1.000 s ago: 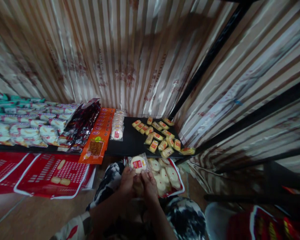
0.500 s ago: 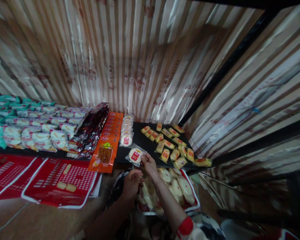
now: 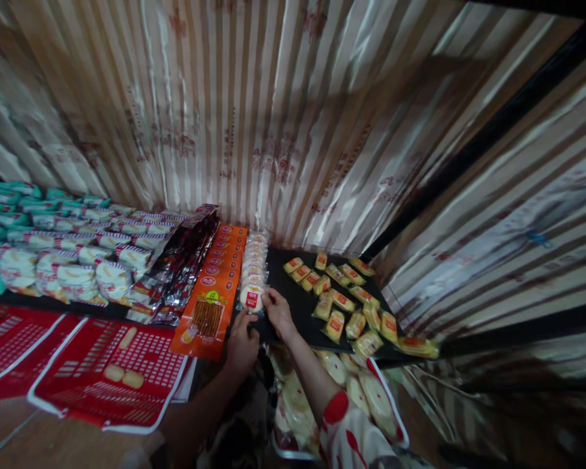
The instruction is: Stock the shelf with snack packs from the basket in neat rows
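Note:
A flat round cake packet [image 3: 252, 298] in clear wrap with a red label lies at the front end of a row of matching packets [image 3: 255, 251] on the black shelf. My right hand [image 3: 278, 314] pinches its right edge. My left hand [image 3: 243, 340] is curled at its lower edge, fingertips on the wrapper. To the left lie flat orange snack packs [image 3: 209, 286], with a stick-filled window on the front one. Small yellow packets [image 3: 336, 324] are scattered to the right of my hands.
Dark red packs [image 3: 188, 267] and rows of white packets [image 3: 114, 280] fill the shelf's left part. Below stand a red basket [image 3: 159, 374] with a few biscuits and a white-rimmed basket [image 3: 395, 413] of round packets. Corrugated sheeting [image 3: 254, 117] rises behind.
Both hands have moved left and slightly forward with the round cake packet, bringing it to the row's front end. My left fingers have come up to its lower edge. The view has shifted a little.

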Demonstrator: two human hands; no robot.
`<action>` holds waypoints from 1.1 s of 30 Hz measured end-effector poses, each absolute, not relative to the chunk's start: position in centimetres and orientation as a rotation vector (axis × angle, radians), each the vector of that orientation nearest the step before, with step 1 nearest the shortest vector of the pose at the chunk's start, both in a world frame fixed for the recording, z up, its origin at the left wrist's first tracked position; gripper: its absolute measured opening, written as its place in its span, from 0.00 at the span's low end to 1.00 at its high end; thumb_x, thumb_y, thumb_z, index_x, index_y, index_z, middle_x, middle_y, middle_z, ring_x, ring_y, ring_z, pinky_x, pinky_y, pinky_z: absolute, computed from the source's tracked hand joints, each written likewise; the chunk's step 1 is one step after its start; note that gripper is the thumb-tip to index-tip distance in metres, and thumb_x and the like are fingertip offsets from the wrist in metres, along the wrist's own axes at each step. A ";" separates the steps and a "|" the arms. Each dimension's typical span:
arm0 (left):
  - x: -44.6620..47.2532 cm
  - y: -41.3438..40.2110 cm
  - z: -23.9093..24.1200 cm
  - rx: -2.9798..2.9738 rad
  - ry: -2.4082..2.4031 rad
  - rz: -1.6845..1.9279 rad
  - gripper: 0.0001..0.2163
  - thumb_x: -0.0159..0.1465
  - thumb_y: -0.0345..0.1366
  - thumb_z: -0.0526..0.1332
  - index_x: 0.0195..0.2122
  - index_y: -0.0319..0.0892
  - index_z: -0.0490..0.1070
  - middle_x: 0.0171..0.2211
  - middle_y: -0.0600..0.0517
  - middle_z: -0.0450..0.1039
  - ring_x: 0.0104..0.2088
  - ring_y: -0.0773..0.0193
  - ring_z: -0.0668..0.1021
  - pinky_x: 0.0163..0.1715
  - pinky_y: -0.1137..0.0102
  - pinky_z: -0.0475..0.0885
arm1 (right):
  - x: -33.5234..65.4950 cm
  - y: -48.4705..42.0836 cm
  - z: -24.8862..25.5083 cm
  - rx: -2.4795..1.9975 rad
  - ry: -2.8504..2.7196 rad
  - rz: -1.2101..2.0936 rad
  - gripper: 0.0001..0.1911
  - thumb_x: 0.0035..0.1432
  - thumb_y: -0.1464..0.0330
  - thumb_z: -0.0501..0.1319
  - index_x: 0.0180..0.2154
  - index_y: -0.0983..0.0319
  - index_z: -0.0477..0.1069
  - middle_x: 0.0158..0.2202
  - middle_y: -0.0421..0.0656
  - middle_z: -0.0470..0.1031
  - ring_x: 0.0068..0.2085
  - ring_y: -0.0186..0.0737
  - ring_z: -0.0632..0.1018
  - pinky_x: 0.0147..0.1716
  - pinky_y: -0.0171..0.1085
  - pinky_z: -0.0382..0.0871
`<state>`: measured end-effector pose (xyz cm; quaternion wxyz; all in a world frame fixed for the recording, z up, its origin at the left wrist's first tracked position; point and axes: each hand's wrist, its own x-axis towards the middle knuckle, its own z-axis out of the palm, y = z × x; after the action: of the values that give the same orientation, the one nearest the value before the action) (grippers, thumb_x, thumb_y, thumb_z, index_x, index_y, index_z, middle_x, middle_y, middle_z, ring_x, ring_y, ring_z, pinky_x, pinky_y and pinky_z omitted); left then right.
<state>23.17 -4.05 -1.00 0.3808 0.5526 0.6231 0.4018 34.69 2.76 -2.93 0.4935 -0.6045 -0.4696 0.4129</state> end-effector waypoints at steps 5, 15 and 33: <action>23.4 -3.2 -1.7 1.595 1.622 0.969 0.17 0.53 0.22 0.51 0.41 0.37 0.71 0.55 0.44 0.65 0.56 0.57 0.66 0.57 0.61 0.60 | 34.9 3.9 -3.8 -1.561 -1.202 0.842 0.15 0.48 0.63 0.59 0.38 0.59 0.74 0.30 0.40 0.75 0.31 0.38 0.74 0.32 0.35 0.68; 23.5 -3.3 -2.9 1.745 1.673 0.840 0.19 0.54 0.23 0.50 0.46 0.35 0.70 0.56 0.44 0.64 0.54 0.56 0.67 0.57 0.60 0.61 | 34.3 3.6 -5.3 -1.565 -1.117 0.748 0.16 0.47 0.63 0.59 0.39 0.62 0.72 0.31 0.41 0.72 0.30 0.36 0.73 0.35 0.36 0.69; 23.5 -4.6 -2.9 1.845 1.661 0.893 0.18 0.53 0.21 0.50 0.42 0.35 0.72 0.56 0.43 0.65 0.55 0.55 0.68 0.55 0.61 0.64 | 35.0 -0.5 -5.0 -1.420 -0.873 0.794 0.21 0.48 0.60 0.59 0.43 0.64 0.70 0.43 0.50 0.75 0.41 0.41 0.76 0.43 0.41 0.70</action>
<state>23.52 -4.61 -2.86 0.2488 0.6773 0.6098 0.3279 34.97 -0.47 -4.99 0.6032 -0.6134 -0.3769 0.3431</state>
